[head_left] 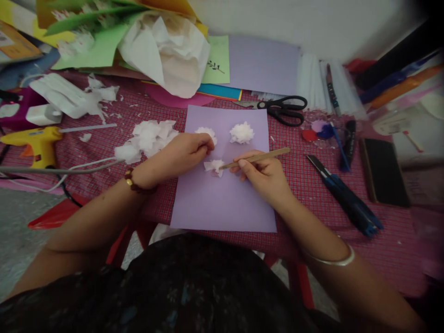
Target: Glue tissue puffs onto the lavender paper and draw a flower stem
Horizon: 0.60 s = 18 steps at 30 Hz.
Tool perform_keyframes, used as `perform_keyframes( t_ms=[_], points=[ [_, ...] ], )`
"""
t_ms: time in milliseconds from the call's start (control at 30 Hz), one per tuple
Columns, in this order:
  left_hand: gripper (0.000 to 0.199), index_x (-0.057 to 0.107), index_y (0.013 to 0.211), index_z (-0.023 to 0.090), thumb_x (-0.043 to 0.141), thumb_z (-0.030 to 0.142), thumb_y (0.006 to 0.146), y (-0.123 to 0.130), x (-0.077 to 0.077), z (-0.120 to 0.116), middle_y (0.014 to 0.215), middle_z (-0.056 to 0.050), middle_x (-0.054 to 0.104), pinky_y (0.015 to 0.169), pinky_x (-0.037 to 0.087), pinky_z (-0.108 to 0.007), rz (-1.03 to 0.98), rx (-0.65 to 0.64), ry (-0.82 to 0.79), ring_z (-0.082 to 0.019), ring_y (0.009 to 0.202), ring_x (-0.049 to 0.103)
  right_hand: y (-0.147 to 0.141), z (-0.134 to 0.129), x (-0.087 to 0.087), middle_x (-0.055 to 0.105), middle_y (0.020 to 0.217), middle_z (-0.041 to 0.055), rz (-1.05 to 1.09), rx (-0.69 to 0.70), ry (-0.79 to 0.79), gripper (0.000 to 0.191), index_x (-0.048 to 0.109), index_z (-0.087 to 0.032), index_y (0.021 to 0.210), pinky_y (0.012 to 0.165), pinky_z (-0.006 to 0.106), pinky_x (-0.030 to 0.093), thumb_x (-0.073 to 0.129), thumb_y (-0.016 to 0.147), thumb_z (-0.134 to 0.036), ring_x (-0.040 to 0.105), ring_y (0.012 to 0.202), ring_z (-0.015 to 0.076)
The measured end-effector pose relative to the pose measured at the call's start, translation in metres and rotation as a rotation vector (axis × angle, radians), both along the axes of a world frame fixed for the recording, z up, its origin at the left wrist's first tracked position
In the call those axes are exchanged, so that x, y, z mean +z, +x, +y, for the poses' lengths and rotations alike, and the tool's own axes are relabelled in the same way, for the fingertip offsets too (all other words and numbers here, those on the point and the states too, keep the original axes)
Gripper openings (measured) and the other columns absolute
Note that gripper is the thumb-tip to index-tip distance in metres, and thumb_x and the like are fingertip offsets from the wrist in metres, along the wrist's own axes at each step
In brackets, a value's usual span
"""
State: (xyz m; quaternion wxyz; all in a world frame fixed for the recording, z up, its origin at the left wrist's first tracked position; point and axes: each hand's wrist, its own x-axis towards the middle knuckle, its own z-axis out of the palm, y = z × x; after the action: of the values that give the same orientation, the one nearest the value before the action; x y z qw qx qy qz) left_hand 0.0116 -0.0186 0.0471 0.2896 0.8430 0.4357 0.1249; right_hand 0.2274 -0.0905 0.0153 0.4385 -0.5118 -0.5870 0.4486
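Observation:
A sheet of purple paper [225,208] lies in front of me on the table. My right hand [265,178] grips a slim wooden stick [267,155], its narrow tip touching a small piece of white tissue paper [213,165] on the sheet. Above that piece my left hand [189,150] hovers with curled fingers; what they pinch, if anything, is hidden. The left hand partly covers one ruffled white tissue paper cluster [208,133]. A second, fuller cluster [242,132] sits at the sheet's upper right.
Loose white tissue squares [152,138] are heaped left of the sheet, near a yellow glue gun [34,143] and its cable. Black-handled scissors [284,108] lie behind. On the right is a utility knife [347,199] with its blade out. Coloured papers [263,64] stand at the back.

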Motion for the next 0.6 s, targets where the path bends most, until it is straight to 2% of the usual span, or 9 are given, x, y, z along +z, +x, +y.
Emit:
perform_keyframes(
  t_ms=[133,200,333,433,500,600],
  points=[
    [0.022,0.067,0.092,0.016,0.046,0.018,0.085,-0.001,-0.001,-0.003,0.081,-0.001,0.068,0.07,0.041,-0.026,-0.048,-0.005,0.006,-0.013,0.07,0.057,0.0,0.001,0.0,0.071,0.073,0.0013,0.037,-0.028,-0.036,0.014,0.067,-0.022,0.082,0.051,0.028,0.047,0.061,0.088,-0.033,0.058,0.053,0.0121],
    [0.019,0.067,0.089,0.016,0.049,0.019,0.085,-0.003,0.001,-0.004,0.08,-0.001,0.068,0.068,0.043,-0.025,-0.133,0.002,-0.062,-0.013,0.07,0.058,0.001,0.002,-0.002,0.07,0.071,0.0004,0.092,-0.08,-0.061,0.013,0.066,-0.022,0.083,0.052,0.028,0.048,0.06,0.088,-0.033,0.058,0.052,0.0116],
    [0.012,0.066,0.088,0.016,0.057,0.022,0.084,-0.008,0.007,-0.005,0.079,-0.002,0.068,0.068,0.049,-0.025,-0.456,0.118,-0.307,-0.013,0.072,0.063,0.005,0.004,-0.006,0.068,0.068,-0.0013,0.184,-0.145,-0.081,0.014,0.062,-0.023,0.083,0.05,0.026,0.046,0.057,0.089,-0.034,0.057,0.049,0.0101],
    [0.011,0.064,0.092,0.017,0.059,0.023,0.084,-0.014,0.01,-0.003,0.081,-0.001,0.068,0.069,0.054,-0.027,-0.708,0.21,-0.416,-0.013,0.069,0.066,0.006,0.005,-0.008,0.068,0.066,-0.0013,0.237,-0.143,-0.107,0.013,0.062,-0.023,0.084,0.051,0.027,0.047,0.058,0.089,-0.035,0.057,0.049,0.0108],
    [0.011,0.064,0.092,0.017,0.061,0.023,0.084,-0.021,0.01,-0.001,0.079,-0.001,0.068,0.068,0.054,-0.026,-0.793,0.222,-0.436,-0.012,0.068,0.066,0.007,0.006,-0.008,0.067,0.065,-0.0006,0.281,-0.155,-0.123,0.013,0.063,-0.023,0.083,0.051,0.027,0.047,0.06,0.088,-0.034,0.057,0.05,0.0116],
    [0.009,0.066,0.089,0.016,0.063,0.021,0.082,-0.035,0.011,-0.002,0.076,-0.001,0.068,0.068,0.053,-0.023,-0.779,0.275,-0.381,-0.01,0.069,0.065,0.007,0.007,-0.009,0.068,0.067,0.0009,0.326,-0.173,-0.123,0.011,0.064,-0.024,0.082,0.051,0.03,0.046,0.061,0.087,-0.033,0.058,0.052,0.0138]
  ],
)
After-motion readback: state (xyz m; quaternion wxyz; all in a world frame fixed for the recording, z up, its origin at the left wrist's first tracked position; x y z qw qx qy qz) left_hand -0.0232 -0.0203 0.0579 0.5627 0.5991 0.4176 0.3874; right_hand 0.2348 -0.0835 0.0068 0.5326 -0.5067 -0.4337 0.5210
